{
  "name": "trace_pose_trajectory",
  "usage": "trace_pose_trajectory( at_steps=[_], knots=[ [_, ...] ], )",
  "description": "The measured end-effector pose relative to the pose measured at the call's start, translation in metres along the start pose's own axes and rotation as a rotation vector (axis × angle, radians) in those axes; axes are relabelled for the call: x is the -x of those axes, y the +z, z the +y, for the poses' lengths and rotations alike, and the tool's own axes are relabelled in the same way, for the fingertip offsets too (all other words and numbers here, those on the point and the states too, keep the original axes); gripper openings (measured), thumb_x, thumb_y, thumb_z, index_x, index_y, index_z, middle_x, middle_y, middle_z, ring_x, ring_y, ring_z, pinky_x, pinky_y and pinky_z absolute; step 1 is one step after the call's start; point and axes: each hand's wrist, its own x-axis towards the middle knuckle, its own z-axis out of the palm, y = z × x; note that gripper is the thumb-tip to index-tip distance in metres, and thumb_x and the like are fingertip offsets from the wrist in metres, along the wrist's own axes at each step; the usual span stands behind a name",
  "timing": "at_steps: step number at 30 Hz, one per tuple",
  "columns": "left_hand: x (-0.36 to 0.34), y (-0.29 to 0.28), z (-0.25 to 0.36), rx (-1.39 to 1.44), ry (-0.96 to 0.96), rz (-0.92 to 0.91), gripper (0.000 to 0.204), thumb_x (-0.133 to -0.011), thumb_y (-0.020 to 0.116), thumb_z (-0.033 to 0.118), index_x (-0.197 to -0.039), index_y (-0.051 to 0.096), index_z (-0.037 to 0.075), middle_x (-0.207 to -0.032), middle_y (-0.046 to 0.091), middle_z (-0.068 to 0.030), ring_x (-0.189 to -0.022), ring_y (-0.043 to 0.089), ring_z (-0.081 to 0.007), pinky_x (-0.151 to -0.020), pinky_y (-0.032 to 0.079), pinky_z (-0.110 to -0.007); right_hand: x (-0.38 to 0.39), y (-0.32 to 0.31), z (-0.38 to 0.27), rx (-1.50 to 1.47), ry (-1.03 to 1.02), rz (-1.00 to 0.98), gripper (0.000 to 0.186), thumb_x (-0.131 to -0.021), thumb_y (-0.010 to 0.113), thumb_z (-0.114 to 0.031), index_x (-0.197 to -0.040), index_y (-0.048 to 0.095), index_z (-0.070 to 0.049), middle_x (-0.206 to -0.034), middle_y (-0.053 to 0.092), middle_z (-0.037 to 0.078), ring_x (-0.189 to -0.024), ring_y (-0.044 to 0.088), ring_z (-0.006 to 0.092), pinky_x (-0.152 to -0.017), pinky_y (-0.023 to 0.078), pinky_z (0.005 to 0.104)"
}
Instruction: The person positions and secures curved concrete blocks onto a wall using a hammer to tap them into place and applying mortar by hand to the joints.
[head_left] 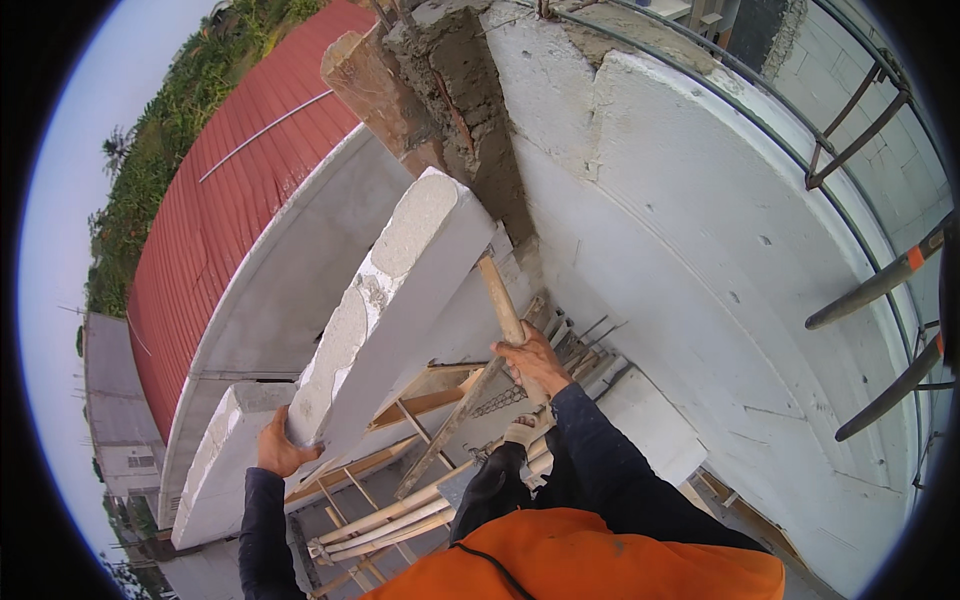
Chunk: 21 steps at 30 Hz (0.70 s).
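Observation:
A long white lightweight block point(405, 265) lies slanted on the wall top, its upper face patchy with mortar. My left hand point(284, 450) grips its near lower end, beside a second white block point(230, 440). My right hand point(532, 360) is closed round a wooden handle point(497, 295) that runs up to the long block's right side; its far end is hidden there. Beyond the block's far end stand a rough concrete column point(465, 125) and a weathered formwork board point(370, 95).
A white wall point(700, 270) curves along the right, with steel bars point(850, 130) and dark curved handles point(870, 290) at its edge. Far below my feet point(522, 430) are timber poles and planks point(385, 528). A red metal roof point(210, 240) and trees lie beyond on the left.

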Motion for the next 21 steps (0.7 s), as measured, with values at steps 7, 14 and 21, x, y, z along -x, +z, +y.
trace_pose_trajectory(
  at_steps=[7, 14, 21],
  knots=[
    [0.045, -0.002, 0.056, -0.043, 0.025, 0.070, 0.083, -0.059, 0.096, 0.034, -0.126, 0.061, 0.001, -0.112, 0.076, -0.0240, -0.101, 0.076, -0.0425, -0.090, 0.061, -0.049, -0.001, -0.006, 0.020, -0.031, 0.001, 0.020, 0.038, -0.094, 0.082, -0.022, -0.118, 0.058, -0.003, -0.071, 0.059, 0.004, -0.051, 0.057, 0.0133, -0.045, 0.049, 0.0332],
    [0.116, -0.019, 0.074, -0.231, 0.270, 0.151, 0.079, -0.058, 0.090, 0.039, -0.122, 0.066, 0.000, -0.098, 0.073, -0.0199, -0.089, 0.075, -0.0388, -0.079, 0.060, -0.048, 0.065, -0.005, 0.081, -0.154, 0.064, 0.095, 0.039, -0.094, 0.082, -0.017, -0.124, 0.060, -0.004, -0.068, 0.058, 0.001, -0.048, 0.054, 0.0118, -0.042, 0.047, 0.0313],
    [0.110, -0.059, 0.106, -0.373, 0.511, -0.163, 0.081, -0.062, 0.088, 0.048, -0.121, 0.067, -0.004, -0.095, 0.075, -0.0204, -0.085, 0.076, -0.0389, -0.078, 0.062, -0.044, 0.188, -0.005, 0.189, -0.226, 0.391, 0.049, 0.032, -0.094, 0.083, -0.019, -0.113, 0.060, -0.007, -0.068, 0.058, 0.000, -0.050, 0.055, 0.0121, -0.044, 0.048, 0.0317]
  ],
)
